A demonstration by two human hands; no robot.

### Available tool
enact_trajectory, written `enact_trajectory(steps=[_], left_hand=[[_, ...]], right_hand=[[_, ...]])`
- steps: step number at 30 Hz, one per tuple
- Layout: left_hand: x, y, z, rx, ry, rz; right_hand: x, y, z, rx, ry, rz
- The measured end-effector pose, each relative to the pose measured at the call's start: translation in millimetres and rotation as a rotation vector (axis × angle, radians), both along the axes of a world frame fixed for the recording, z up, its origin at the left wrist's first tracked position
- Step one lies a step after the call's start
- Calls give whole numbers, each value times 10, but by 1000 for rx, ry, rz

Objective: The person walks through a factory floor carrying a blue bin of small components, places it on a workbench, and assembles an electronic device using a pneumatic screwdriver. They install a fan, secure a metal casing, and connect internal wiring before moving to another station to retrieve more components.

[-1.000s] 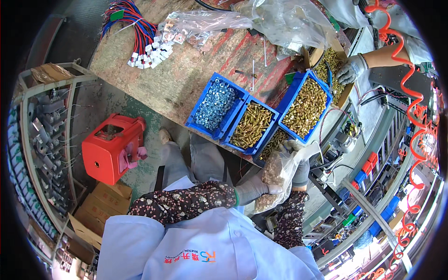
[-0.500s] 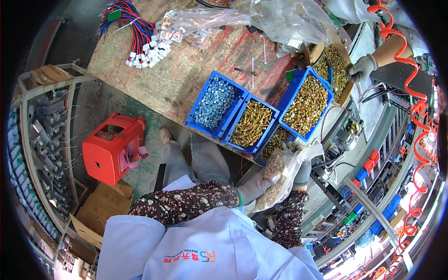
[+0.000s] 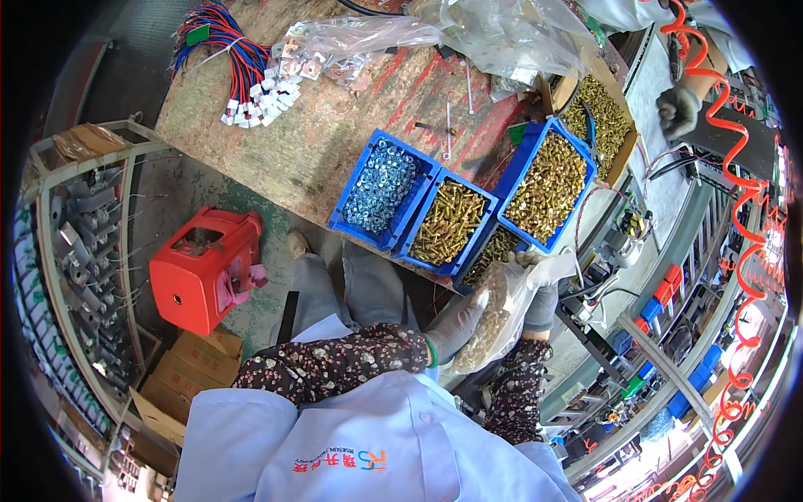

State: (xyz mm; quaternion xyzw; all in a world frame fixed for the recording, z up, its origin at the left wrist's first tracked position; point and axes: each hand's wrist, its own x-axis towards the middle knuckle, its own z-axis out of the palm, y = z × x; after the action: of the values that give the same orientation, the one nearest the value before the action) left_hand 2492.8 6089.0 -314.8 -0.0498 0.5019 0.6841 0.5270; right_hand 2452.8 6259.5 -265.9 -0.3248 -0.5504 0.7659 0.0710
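Observation:
A clear plastic bag (image 3: pixel 488 333) of small tan or brass-coloured pieces hangs slanted before my body, close to the blue bins. My left hand (image 3: pixel 457 324), in a grey glove, is closed against the bag's lower left side. Also gloved, my right hand (image 3: pixel 542 308) grips the bag on its right, near the upper end; part of its fingers is behind the plastic. Just beyond are a blue bin of brass-coloured screws (image 3: pixel 430 267), a partly covered lower bin of screws (image 3: pixel 495 251) and a raised blue bin of brass-coloured fasteners (image 3: pixel 572 212).
Left of these stands a blue bin of silvery nuts (image 3: pixel 360 233). On the worn table (image 3: pixel 309 151) lie bundled wires (image 3: pixel 242 63) and plastic bags (image 3: pixel 502 33). A co-worker's gloved hand (image 3: pixel 678 112) is beside a carton of screws (image 3: pixel 621 171). A red stool (image 3: pixel 188 284) stands left.
My left hand has drawn slightly back and left along the bag, showing more of its contents. The co-worker's hand has moved right, away from the carton of screws.

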Motion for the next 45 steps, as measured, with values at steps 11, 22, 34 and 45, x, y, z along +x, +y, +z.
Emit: enact_trajectory(steps=[11, 22, 34, 45], left_hand=[[-637, -85, 646, 122, -456, 93], [-608, -49, 632, 73, -679, 207], [-587, -200, 772, 82, -536, 82], [-510, -256, 724, -90, -433, -83]], right_hand=[[31, 177, -103, 140, -105, 78], [54, 233, -110, 334, -271, 97], [304, 209, -113, 317, -421, 101], [393, -61, 4, 370, -380, 29]])
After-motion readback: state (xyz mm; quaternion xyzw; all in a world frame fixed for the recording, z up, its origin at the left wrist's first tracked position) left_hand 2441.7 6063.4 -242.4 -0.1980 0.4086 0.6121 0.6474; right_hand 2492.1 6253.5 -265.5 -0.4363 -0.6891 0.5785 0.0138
